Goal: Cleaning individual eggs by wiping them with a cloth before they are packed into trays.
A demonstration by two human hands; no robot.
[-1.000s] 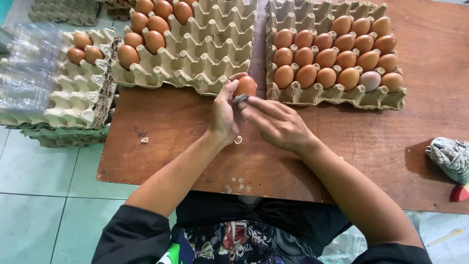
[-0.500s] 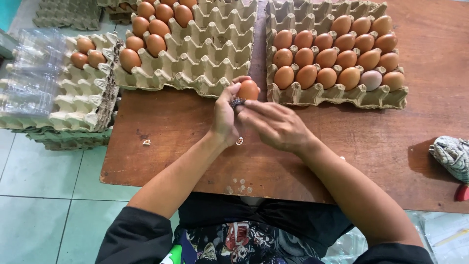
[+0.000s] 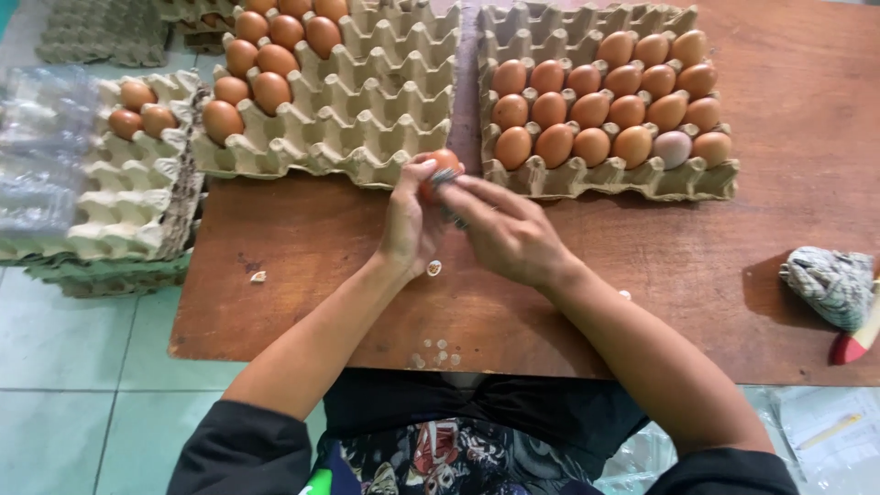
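Observation:
My left hand (image 3: 410, 225) holds a brown egg (image 3: 444, 168) above the wooden table (image 3: 302, 266), just in front of the gap between two cardboard egg trays. My right hand (image 3: 504, 229) presses a small dark scrubbing thing against the egg's underside; what it is exactly I cannot tell. The right tray (image 3: 568, 179) carries several brown eggs and one pale egg (image 3: 674, 147). The middle tray (image 3: 367, 128) has several brown eggs only at its far left.
A stack of egg trays (image 3: 101, 220) with a few eggs and clear plastic packs (image 3: 41, 147) stands left of the table. A crumpled cloth (image 3: 830, 284) lies at the right edge, beside a red-tipped handle (image 3: 857, 344). Small shell bits (image 3: 435, 353) dot the table.
Both hands stay together on the egg; the right fingers have shifted slightly across it. The camera view moved a little.

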